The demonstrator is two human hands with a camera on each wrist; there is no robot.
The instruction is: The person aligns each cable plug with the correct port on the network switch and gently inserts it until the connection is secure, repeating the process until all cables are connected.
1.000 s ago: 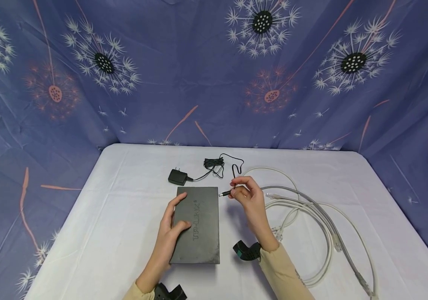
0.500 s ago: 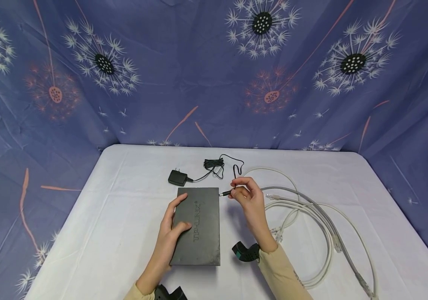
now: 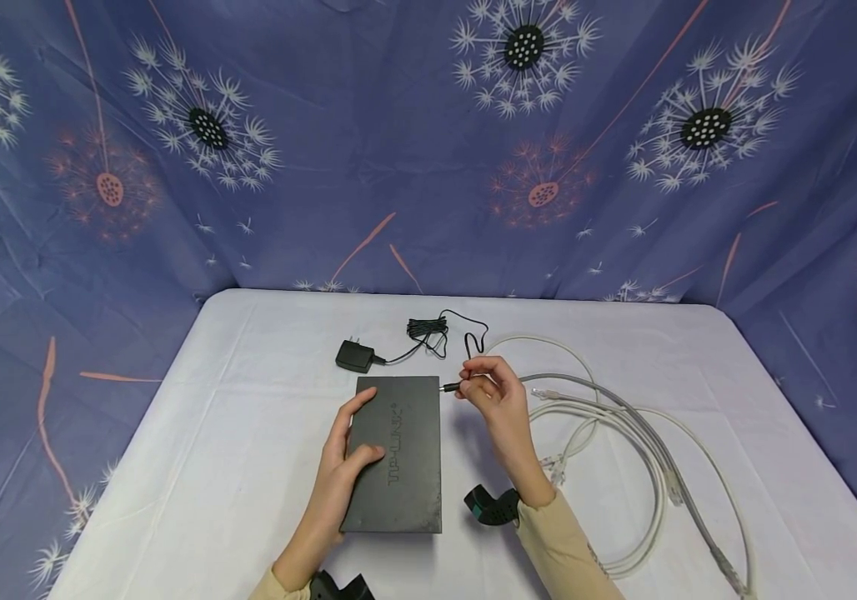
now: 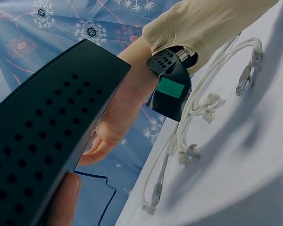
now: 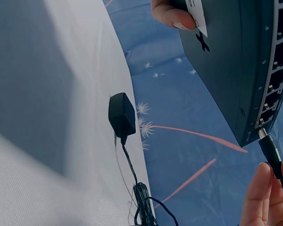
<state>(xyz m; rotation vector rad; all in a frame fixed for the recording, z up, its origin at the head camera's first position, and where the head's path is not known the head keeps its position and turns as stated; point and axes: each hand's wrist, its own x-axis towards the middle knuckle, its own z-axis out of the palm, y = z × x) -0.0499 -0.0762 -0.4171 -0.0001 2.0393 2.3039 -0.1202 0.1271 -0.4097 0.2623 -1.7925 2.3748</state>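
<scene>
My left hand (image 3: pixel 342 467) grips a dark grey network switch (image 3: pixel 413 450) by its left side, thumb across the embossed top. In the right wrist view, the switch's edge shows a row of ports (image 5: pixel 277 70). My right hand (image 3: pixel 499 408) pinches the black barrel plug (image 5: pixel 272 153) of a power cord between thumb and fingers. The plug's metal tip is right at the corner end of the port row. From the left wrist view, the switch's vented side (image 4: pixel 42 122) hides most of the right fingers, and a left fingertip (image 4: pixel 63 200) presses its edge.
Behind the switch, the black power adapter (image 3: pixel 356 356) lies on the white table (image 3: pixel 211 467) with its bundled cord (image 3: pixel 427 327). To the right lie coiled white and grey network cables (image 3: pixel 654 467), close to the right forearm. A patterned blue curtain (image 3: pixel 368 150) stands at the back.
The plug has come slightly closer to the switch's edge, with less of its metal tip showing. The switch has shifted a little towards the front of the table in the head view.
</scene>
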